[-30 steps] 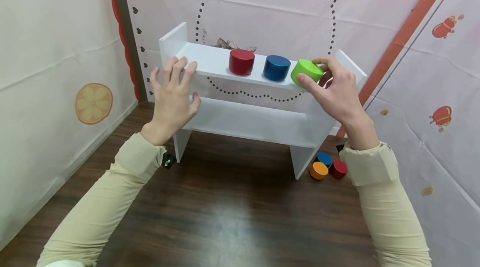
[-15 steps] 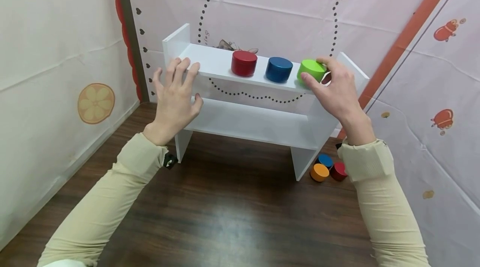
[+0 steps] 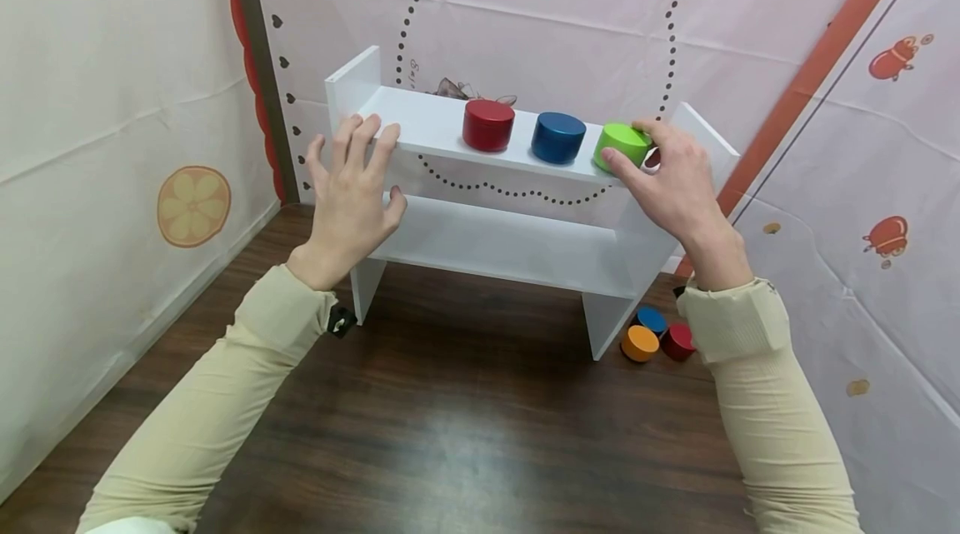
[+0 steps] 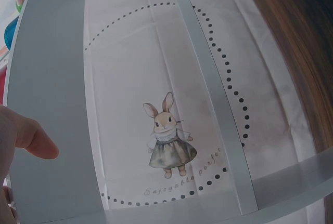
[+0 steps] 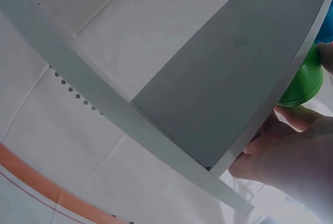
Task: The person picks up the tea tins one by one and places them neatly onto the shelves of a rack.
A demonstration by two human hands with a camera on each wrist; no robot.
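Observation:
A white two-tier shelf (image 3: 427, 130) stands on the dark wooden table. On its top board sit a red cylinder (image 3: 487, 124), a blue cylinder (image 3: 558, 137) and a green cylinder (image 3: 622, 144) in a row. My right hand (image 3: 667, 176) grips the green cylinder between thumb and fingers at the board's right end; the right wrist view shows the green cylinder (image 5: 302, 81) above the board's edge. My left hand (image 3: 351, 184) rests with straight spread fingers against the top board's left front edge, its thumb (image 4: 31, 138) seen in the left wrist view.
Small orange (image 3: 640, 343), blue (image 3: 649, 320) and red (image 3: 678, 341) cylinders lie on the table by the shelf's right leg. Printed fabric walls close in behind and on both sides. Dark wood tabletop (image 3: 465, 426) stretches in front of the shelf.
The green cylinder was tilted and raised in my right hand a second ago; now it stands flat on the top board beside the blue one. My left hand has stayed in place.

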